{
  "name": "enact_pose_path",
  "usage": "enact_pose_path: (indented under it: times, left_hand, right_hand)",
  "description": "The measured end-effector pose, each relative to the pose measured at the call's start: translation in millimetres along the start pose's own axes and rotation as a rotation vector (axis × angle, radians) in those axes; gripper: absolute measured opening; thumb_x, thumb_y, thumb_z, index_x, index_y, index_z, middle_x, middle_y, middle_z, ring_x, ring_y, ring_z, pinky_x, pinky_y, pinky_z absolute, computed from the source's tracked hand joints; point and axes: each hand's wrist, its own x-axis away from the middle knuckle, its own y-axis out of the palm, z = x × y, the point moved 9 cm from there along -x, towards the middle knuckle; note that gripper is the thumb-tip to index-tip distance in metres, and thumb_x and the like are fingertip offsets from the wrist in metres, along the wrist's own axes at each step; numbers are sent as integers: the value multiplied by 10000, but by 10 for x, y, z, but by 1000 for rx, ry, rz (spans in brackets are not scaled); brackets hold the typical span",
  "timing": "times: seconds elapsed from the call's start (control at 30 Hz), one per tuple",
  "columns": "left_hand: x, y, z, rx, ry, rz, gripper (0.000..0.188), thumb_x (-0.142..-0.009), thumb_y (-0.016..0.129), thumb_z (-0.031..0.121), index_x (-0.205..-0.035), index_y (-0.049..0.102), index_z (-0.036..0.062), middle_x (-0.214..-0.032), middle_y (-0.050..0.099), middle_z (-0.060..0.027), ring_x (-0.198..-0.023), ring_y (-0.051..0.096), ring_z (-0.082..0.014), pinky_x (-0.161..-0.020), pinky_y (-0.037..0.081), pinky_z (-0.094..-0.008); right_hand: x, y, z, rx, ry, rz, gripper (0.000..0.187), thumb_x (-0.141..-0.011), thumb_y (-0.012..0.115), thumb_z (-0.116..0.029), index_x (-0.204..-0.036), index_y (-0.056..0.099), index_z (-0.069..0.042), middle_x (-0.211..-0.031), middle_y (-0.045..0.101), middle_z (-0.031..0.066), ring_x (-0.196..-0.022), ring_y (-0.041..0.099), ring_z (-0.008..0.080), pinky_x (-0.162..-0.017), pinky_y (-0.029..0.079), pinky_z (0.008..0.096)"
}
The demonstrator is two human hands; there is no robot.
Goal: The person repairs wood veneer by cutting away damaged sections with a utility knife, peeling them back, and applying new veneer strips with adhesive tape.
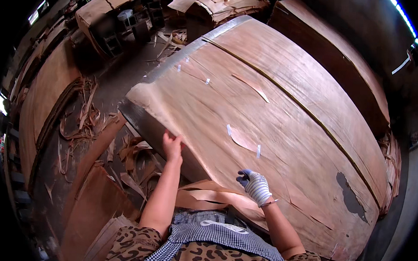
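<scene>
A broad sheet of thin wood veneer [219,110] lies over the stack in front of me. My left hand [173,147], bare, is at the sheet's near left edge, its fingers slightly apart and the fingertips by the edge. My right hand [254,184] wears a white striped glove with blue fingertips. It is over the near part of the sheet, fingers loosely curled with a gap to the thumb, and nothing shows in it. Short pale tape pieces [258,151] sit around a split patch. A loose veneer sliver [251,87] lies farther up. Curled veneer strips [206,195] lie against my apron.
A long dark slit [285,87] runs across the sheet, and a ragged grey hole [351,197] is at its right. More veneer stacks stand at far right [333,56], at the back [219,7] and at left [47,100]. Torn scraps [86,111] litter the floor.
</scene>
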Motion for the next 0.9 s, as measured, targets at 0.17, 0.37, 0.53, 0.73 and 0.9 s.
enact_pose_path:
  times: [0.17, 0.37, 0.53, 0.73, 0.9]
  left_hand:
    - [238, 1028, 403, 44, 28, -272, 507, -784, 556, 11, -1238, 353, 107, -938, 546, -35, -791, 550, -108, -625, 506, -255]
    - [542, 1698, 820, -57, 175, -893, 272, -839, 601, 120, -1088, 564, 16, -833, 597, -28, -770, 561, -100, -730, 467, -244]
    - [-1127, 1374, 113, -297, 108, -754, 337, -868, 544, 212, -1144, 542, 19, -933, 611, -62, -823, 566, -128, -719, 444, -262]
    - [-2238, 1714, 739, -667, 476, -470, 489, -815, 589, 326, -1181, 488, 19, -1048, 571, -168, -967, 552, -277, -811, 435, -353]
    - [-2421, 2661, 548, -550, 157, -555, 582, -795, 574, 446, -1191, 478, 30, -1112, 536, -206, -1015, 525, -333, -869, 416, -384]
  right_hand:
    - [-508, -194, -944, 42, -117, 183, 411, -721, 705, -261, -1054, 592, -48, -928, 647, 138, -831, 632, 265, -732, 500, 344]
    - [-664, -669, -1083, 268, -35, 555, 147, -791, 605, -224, -798, 571, -81, -702, 571, 193, -653, 550, 393, -536, 419, 452]
    - [-546, -1034, -806, -77, 39, 561, 126, -825, 600, -151, -841, 607, -27, -666, 636, 68, -475, 523, 129, -442, 411, 280]
    - [-327, -1268, -849, -205, 349, 545, 140, -830, 590, -157, -799, 592, -21, -640, 618, 44, -384, 441, 78, -355, 336, 232]
    - [-62, -1342, -906, -231, 455, 564, 157, -827, 604, -169, -774, 604, -22, -614, 596, 29, -413, 450, 67, -379, 348, 225]
